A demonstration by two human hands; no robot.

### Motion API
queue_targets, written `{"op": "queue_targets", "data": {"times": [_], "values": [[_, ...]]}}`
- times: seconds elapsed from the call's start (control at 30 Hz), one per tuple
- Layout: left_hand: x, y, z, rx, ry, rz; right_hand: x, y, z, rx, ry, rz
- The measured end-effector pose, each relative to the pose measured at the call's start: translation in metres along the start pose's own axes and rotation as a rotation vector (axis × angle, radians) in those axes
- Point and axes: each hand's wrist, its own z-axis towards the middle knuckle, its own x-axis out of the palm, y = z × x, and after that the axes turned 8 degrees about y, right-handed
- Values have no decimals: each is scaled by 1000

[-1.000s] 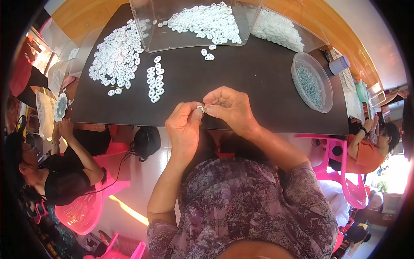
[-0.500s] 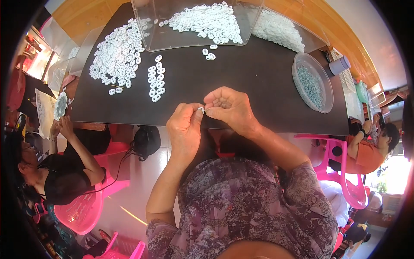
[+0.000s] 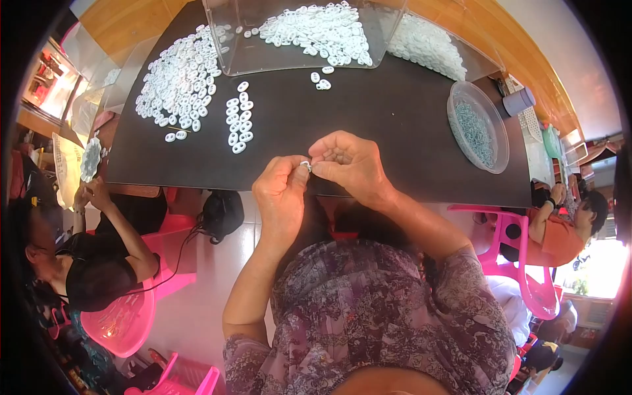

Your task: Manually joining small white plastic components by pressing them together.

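Just over the table's near edge, my two hands meet at the fingertips. My left hand (image 3: 282, 191) pinches a small white oval plastic piece (image 3: 305, 164) between thumb and forefinger. The thumb and forefinger of my right hand (image 3: 352, 168) are pressed together right against that piece, its other fingers curled in; whatever is between them is too small to make out. Ahead and to the left lie short rows of white two-hole oval pieces (image 3: 239, 118), with a large loose heap of them (image 3: 178, 79) beyond. A round clear tub (image 3: 503, 148) of small metallic screw-like parts stands at the right.
A clear bin (image 3: 247, 71) holding more white pieces lies at the far side, beside another heap (image 3: 428, 46). A few stray pieces (image 3: 321, 84) sit before it. A grey cylinder (image 3: 519, 100) is behind the tub. People work at both sides, near pink chairs (image 3: 510, 237).
My fingertips have shifted slightly, still together at the white piece. The view has moved a little. The rows and heaps stay as they were.
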Motion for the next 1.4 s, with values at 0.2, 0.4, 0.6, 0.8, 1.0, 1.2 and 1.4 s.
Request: {"op": "queue_targets", "data": {"times": [0.2, 0.4, 0.6, 0.8, 1.0, 1.2, 1.4], "values": [[1, 3, 1, 198, -30, 292, 2, 2, 0, 9, 3, -77], [-3, 3, 2, 18, 6, 18, 1, -4, 3, -25, 8, 37], [-3, 3, 1, -38, -8, -78, 2, -4, 2, -39, 17, 55], [-4, 5, 1, 10, 3, -8, 1, -3, 3, -39, 28, -14], [-6, 0, 4, -51, 39, -55, -2, -1, 3, -15, 27, -4], [-6, 2, 3, -40, 26, -64, -2, -1, 4, -3, 35, -10], [-8, 2, 3, -74, 37, -66, -3, -2, 4, 0, 43, -32]]}}
